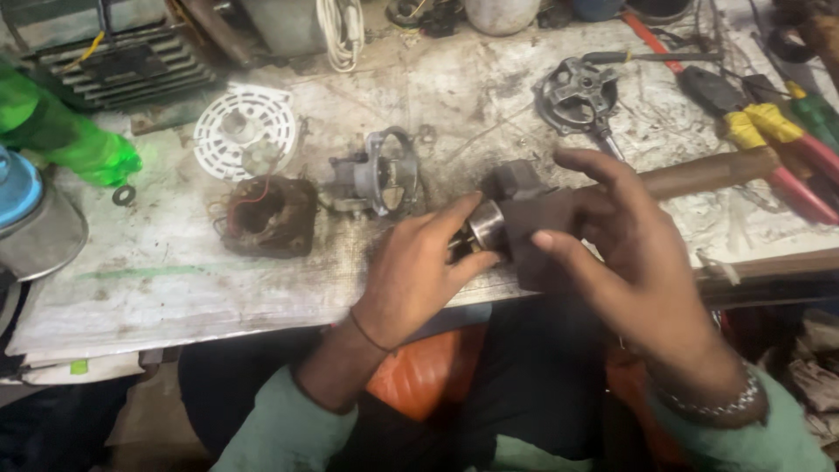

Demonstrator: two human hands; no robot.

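Clearly both hands are busy with one dark, greasy motor part point(524, 229) held just above the near edge of the tabletop point(175, 280). The left hand point(418, 271) pinches its shiny cylindrical end between thumb and fingers, probably to steady or turn it, while the right hand point(634, 253) cups the dark body from the far side, fingers spread and only loosely curled; how firmly it grips I cannot tell.

Left of the motor part lies a metal end housing point(380, 179), then a coil winding with reddish wire point(266, 214), and beyond that a white slotted fan cover point(245, 129). Behind the motor part rests a round metal bracket point(577, 92); to its right lie yellow- and red-handled pliers point(769, 131) and a wooden handle point(708, 173). A green plastic bottle point(61, 131) sits far left. Scratched and grimy, the surface suggests a cluttered repair bench.
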